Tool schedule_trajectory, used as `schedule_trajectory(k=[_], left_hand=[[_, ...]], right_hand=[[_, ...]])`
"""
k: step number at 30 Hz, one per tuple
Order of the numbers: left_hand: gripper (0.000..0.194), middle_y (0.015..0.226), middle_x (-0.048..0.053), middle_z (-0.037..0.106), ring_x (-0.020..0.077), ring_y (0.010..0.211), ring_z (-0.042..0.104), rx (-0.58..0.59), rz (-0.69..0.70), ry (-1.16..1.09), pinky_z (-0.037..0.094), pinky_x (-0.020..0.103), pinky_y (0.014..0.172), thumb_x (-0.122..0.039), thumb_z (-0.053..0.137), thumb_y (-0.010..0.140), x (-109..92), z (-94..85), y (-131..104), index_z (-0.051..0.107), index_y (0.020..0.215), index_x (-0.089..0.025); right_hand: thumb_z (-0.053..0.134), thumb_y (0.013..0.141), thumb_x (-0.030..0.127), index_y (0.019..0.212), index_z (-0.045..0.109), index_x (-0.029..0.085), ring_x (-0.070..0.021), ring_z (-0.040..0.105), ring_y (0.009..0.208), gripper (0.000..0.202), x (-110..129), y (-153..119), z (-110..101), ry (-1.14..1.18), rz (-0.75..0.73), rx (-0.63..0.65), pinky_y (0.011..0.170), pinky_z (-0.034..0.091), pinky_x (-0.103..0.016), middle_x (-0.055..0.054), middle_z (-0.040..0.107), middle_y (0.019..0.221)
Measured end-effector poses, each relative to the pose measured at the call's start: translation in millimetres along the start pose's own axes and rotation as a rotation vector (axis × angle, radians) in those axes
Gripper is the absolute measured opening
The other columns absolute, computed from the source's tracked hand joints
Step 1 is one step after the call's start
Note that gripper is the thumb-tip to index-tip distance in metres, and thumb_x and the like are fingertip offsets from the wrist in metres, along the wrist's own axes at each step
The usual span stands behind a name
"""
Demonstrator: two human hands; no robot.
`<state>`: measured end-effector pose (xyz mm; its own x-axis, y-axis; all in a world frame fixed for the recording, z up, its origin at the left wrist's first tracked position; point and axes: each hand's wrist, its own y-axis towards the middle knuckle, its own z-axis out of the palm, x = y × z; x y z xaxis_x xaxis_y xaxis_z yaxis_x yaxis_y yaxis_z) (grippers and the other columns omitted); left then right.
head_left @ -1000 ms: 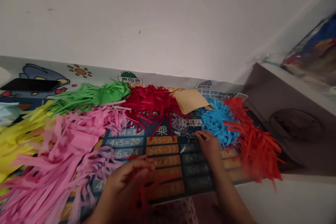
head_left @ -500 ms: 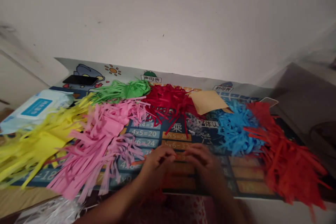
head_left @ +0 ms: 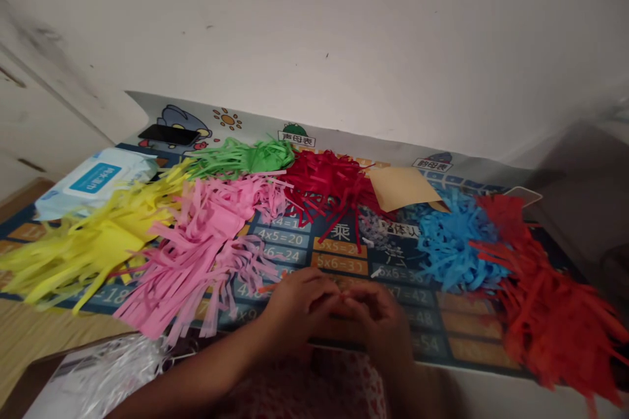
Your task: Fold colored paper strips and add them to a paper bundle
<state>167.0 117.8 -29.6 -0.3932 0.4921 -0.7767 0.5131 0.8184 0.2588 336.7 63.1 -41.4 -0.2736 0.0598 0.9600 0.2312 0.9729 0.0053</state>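
- Printed mat (head_left: pixel 427 322) under everything named below.
- Red-orange fringed paper (head_left: pixel 555 321), over the mat's near right corner.
- Pink fringed paper (head_left: pixel 221 219), left of middle, overhanging the near edge.
- Left hand (head_left: pixel 299 301) and right hand (head_left: pixel 386 324), at the near edge's middle, fingers curled, fingertips together; whether they grip cannot be told.
- Orange strip (head_left: pixel 268 288), just beside the left hand.
- Reddish scrap (head_left: pixel 343 297), at the fingertips.

The right hand (head_left: pixel 382 319) has left the blue fringed paper (head_left: pixel 455 242). Its fingertips now meet the left hand's (head_left: pixel 301 304), closing the gap.
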Motion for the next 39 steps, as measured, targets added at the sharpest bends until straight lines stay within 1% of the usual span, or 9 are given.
schedule_trajectory(k=[5, 11, 14, 18, 22, 24, 29, 35, 39], left_hand=[[0.013, 0.08, 0.003, 0.068, 0.0163, 0.077, 0.063, 0.051, 0.039, 0.081, 0.045, 0.024, 0.068, -0.019, 0.057, 0.088, -2.4, -1.3, -0.2, 0.07, 0.084, -0.02], [0.01, 0.082, 0.0, 0.07, 0.0138, 0.075, 0.063, 0.086, -0.057, -0.164, 0.045, 0.022, 0.069, -0.019, 0.059, 0.087, -1.3, 0.5, -0.1, 0.068, 0.09, -0.021], [0.008, 0.077, 0.0, 0.069, 0.0133, 0.07, 0.062, 0.066, -0.085, -0.146, 0.043, 0.021, 0.064, -0.02, 0.059, 0.087, 1.9, 1.3, -1.0, 0.068, 0.087, -0.02], [0.013, 0.077, 0.0, 0.07, 0.0134, 0.071, 0.064, 0.023, 0.012, -0.091, 0.045, 0.021, 0.066, -0.025, 0.057, 0.091, 5.6, 1.4, -4.1, 0.069, 0.088, -0.021], [0.019, 0.086, 0.003, 0.073, 0.0149, 0.077, 0.066, 0.022, 0.089, -0.09, 0.048, 0.023, 0.072, -0.03, 0.053, 0.094, 5.0, 0.4, -7.1, 0.069, 0.099, -0.022], [0.02, 0.089, 0.005, 0.073, 0.0161, 0.08, 0.066, 0.042, 0.09, -0.1, 0.049, 0.024, 0.073, -0.031, 0.055, 0.092, 4.0, 0.2, -8.2, 0.07, 0.101, -0.022], [0.013, 0.08, 0.003, 0.073, 0.0152, 0.075, 0.067, 0.079, 0.057, -0.121, 0.05, 0.024, 0.07, -0.027, 0.061, 0.089, 1.2, -2.4, -11.7, 0.072, 0.09, -0.022], [0.01, 0.087, 0.005, 0.072, 0.0141, 0.081, 0.067, -0.044, 0.209, -0.117, 0.052, 0.022, 0.076, -0.022, 0.061, 0.089, -7.8, -3.4, -20.5, 0.071, 0.089, -0.019], [0.011, 0.085, 0.004, 0.072, 0.0133, 0.081, 0.067, -0.061, 0.276, -0.109, 0.052, 0.022, 0.078, -0.02, 0.06, 0.09, -11.5, -1.2, -25.6, 0.071, 0.087, -0.019]], right_hand=[[0.061, 0.083, 0.03, 0.082, 0.068, 0.024, -0.0185, 0.064, 0.075, 0.009, 1.1, -6.1, 5.1, -0.114, -0.132, -0.006, 0.067, 0.05, -0.027, -0.003, 0.069, 0.08], [0.058, 0.087, 0.028, 0.085, 0.064, 0.024, -0.0174, 0.063, 0.077, 0.008, -6.8, -5.0, 2.5, -0.13, -0.166, 0.007, 0.07, 0.051, -0.026, -0.002, 0.067, 0.082], [0.058, 0.087, 0.027, 0.087, 0.064, 0.025, -0.0176, 0.064, 0.08, 0.007, -7.6, -4.7, 0.0, -0.185, -0.209, 0.018, 0.071, 0.051, -0.026, -0.002, 0.067, 0.086], [0.064, 0.083, 0.028, 0.097, 0.066, 0.026, -0.0181, 0.065, 0.081, 0.014, -5.8, -4.1, -4.6, -0.185, -0.2, 0.046, 0.072, 0.051, -0.026, -0.001, 0.07, 0.088], [0.064, 0.085, 0.029, 0.084, 0.07, 0.027, -0.0177, 0.067, 0.076, 0.007, -3.6, -3.2, -9.7, -0.153, -0.158, 0.123, 0.069, 0.05, -0.026, 0.0, 0.072, 0.083], [0.064, 0.084, 0.03, 0.079, 0.071, 0.026, -0.0182, 0.067, 0.073, 0.01, -3.2, -4.4, -10.7, -0.152, -0.163, 0.112, 0.067, 0.05, -0.026, -0.001, 0.072, 0.079], [0.069, 0.081, 0.031, 0.075, 0.073, 0.027, -0.0188, 0.067, 0.069, 0.008, -3.2, -12.5, -11.3, -0.141, -0.166, 0.062, 0.064, 0.05, -0.027, 0.0, 0.073, 0.074], [0.069, 0.082, 0.03, 0.079, 0.075, 0.03, -0.0176, 0.066, 0.069, 0.006, 4.1, -24.5, -12.7, -0.184, -0.243, 0.039, 0.064, 0.049, -0.026, 0.002, 0.073, 0.076], [0.07, 0.083, 0.029, 0.078, 0.074, 0.03, -0.0169, 0.066, 0.068, 0.007, 9.5, -29.3, -13.6, -0.18, -0.28, 0.047, 0.063, 0.049, -0.026, 0.002, 0.073, 0.075]])
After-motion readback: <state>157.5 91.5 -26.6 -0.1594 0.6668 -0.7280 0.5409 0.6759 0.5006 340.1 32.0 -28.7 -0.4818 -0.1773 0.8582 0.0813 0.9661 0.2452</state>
